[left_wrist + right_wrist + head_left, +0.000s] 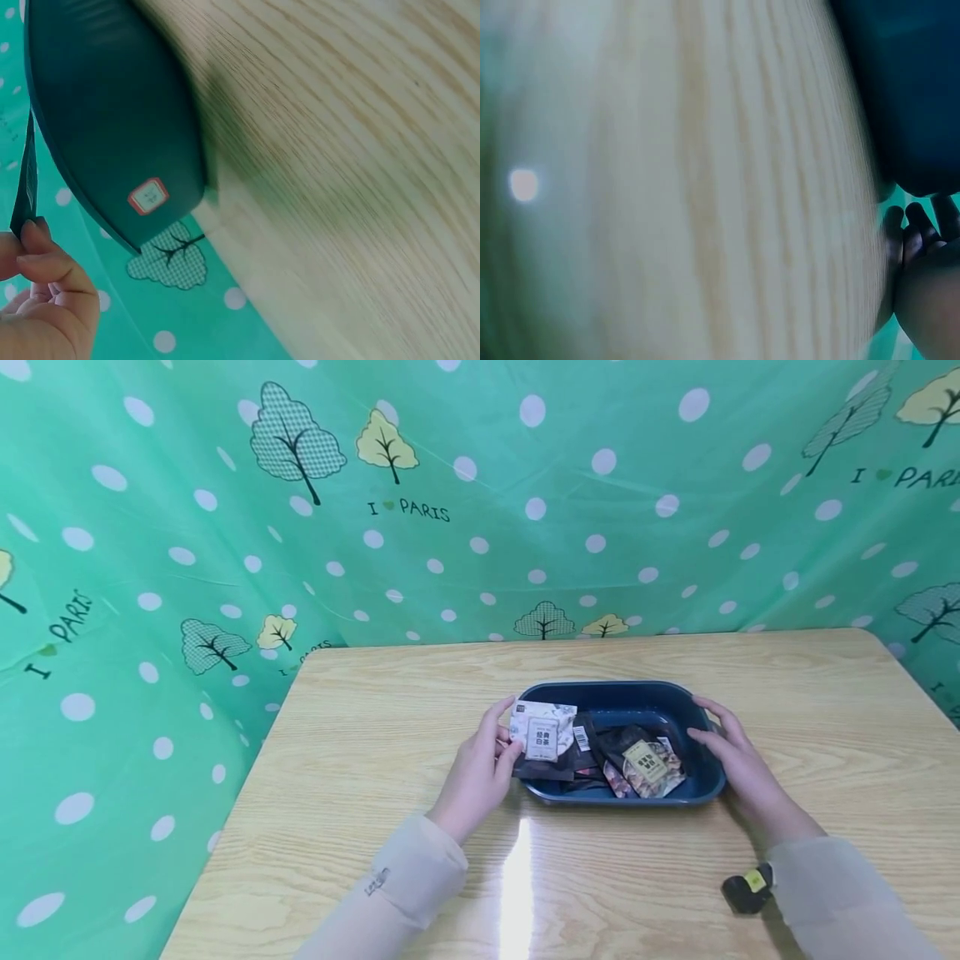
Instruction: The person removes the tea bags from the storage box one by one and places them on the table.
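My left hand pinches the left edge of a tea packet, black with a white printed top and label, over the left end of a dark blue plastic basin. In the left wrist view, thumb and fingers meet on the packet's thin edge, beside the basin's outer wall. At the basin's right end, my right hand holds the rim, thumb over it and fingers along the outside. Inside lie several dark packets, one with a cream label. The right wrist view shows only part of that hand.
The basin stands on a light wood-grain table. A black object with a yellow label lies by my right sleeve. Behind and to the left hangs a green dotted cloth with printed trees.
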Motion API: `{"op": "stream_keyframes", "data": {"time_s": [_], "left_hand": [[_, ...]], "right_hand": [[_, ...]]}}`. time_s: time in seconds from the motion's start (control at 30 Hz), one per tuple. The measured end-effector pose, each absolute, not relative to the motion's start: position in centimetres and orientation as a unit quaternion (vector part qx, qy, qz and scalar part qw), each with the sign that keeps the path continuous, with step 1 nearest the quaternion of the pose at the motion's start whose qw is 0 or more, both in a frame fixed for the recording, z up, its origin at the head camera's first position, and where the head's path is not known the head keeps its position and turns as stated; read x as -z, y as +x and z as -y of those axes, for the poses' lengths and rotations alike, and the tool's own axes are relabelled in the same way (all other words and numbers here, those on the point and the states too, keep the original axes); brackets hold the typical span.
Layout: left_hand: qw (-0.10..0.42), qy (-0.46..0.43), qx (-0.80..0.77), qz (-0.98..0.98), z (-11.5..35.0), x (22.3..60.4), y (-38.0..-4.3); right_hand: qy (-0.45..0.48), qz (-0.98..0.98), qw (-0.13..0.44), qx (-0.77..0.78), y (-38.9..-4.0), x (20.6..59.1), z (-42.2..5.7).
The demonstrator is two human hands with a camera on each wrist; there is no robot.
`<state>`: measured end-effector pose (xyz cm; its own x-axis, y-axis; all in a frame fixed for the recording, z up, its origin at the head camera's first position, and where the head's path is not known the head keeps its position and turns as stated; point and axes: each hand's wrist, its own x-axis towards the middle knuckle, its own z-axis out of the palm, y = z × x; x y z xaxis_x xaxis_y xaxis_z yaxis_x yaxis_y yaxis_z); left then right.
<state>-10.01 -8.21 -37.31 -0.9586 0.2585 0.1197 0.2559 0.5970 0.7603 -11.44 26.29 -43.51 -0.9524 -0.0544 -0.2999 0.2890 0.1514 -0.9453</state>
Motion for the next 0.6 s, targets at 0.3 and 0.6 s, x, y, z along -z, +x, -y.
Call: {"op": "stream_keyframes", "data": {"time_s": [0.3, 0.6], "left_hand": [[0.031, 0.181, -0.421, -0.888, 7.6, 36.5, -8.7], [0.064, 0.201, -0.41, -0.887, 7.9, 37.2, -7.2]], "right_hand": [[0.085, -0.742, 0.126, 0.653, -11.4, 43.5, -26.1], [0.091, -0.747, 0.129, 0.646, -11.4, 43.4, -26.0]]}}
